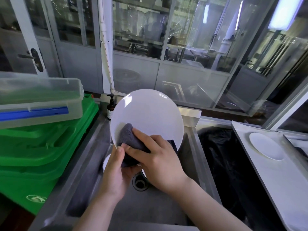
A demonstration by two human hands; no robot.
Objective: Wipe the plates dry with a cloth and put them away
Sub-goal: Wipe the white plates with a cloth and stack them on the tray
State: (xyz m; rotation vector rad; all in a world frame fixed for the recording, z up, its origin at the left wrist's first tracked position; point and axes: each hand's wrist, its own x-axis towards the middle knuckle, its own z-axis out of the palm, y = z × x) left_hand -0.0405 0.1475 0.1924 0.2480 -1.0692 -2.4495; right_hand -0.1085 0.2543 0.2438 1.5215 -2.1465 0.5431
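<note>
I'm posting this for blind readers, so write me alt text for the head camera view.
Over a steel sink, the left hand holds a white plate tilted up by its lower edge while the right hand presses a grey cloth against it. Another white plate lies on the counter at right; green bins stand at left.

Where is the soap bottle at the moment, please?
In the head view, the soap bottle stands at the sink's back left corner, between the green bins and the held plate.
</note>
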